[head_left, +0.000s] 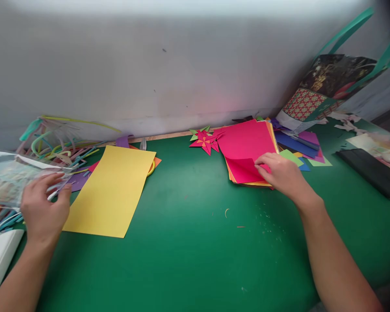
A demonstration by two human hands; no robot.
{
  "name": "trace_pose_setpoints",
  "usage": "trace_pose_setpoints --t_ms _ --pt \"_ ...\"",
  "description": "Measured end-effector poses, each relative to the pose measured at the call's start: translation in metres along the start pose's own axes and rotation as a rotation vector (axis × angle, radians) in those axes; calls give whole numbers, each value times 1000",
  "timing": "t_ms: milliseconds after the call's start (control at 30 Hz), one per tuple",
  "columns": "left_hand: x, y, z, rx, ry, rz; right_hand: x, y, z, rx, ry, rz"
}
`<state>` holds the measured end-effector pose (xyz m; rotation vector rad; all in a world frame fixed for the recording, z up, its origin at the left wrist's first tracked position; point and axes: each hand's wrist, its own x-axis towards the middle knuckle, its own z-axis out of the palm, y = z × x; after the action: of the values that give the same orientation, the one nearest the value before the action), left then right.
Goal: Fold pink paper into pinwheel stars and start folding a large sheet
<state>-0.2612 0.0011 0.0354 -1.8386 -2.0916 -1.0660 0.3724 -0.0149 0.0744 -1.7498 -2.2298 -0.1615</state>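
At the right, my right hand (281,175) pinches the near edge of the top red paper sheet (243,141), which curls up a little. Under it lies a stack of coloured paper, with yellow and orange edges (235,178) showing. My left hand (45,206) is at the left with thumb and fingers apart and nothing visibly gripped. It is beside a yellow paper sheet (113,193) and a clear plastic bag (4,180); I cannot tell whether it touches either. A white pointed tip (53,195) shows between its thumb and fingers.
Red and green folded-paper stars (204,139) sit by the wall. Coloured strips (65,151) and a white object (1,255) are at left. Yellow-handled scissors (152,168) are partly covered. Paper squares (297,143), a black case (370,173) and a patterned bag (312,102) are at right.
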Motion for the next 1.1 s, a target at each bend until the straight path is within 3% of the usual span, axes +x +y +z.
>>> trace_pose_setpoints --t_ms 100,233,400,533,633,767,867,1000,1100 --pt "-6 28 -1 -31 80 115 0 0 1 26 38 100" --pt "-18 61 4 -35 40 227 2 -6 6 83 140 243" --pt "-53 99 18 -134 -82 337 4 -25 5 93 105 162" --pt "-85 122 30 -259 -233 684 3 -30 4 33 104 152" --pt "-93 129 33 -280 -362 832 1 -24 4 -47 142 208" --pt "-89 126 34 -278 -352 758 -4 -15 -7 -182 220 271" --pt "-86 124 39 -214 -411 717 -6 -17 -18 -265 293 260" --pt "-86 125 48 -51 -517 679 -6 -26 -20 -202 304 250" --pt "-85 127 53 40 -508 554 -3 -28 -13 -149 288 274"
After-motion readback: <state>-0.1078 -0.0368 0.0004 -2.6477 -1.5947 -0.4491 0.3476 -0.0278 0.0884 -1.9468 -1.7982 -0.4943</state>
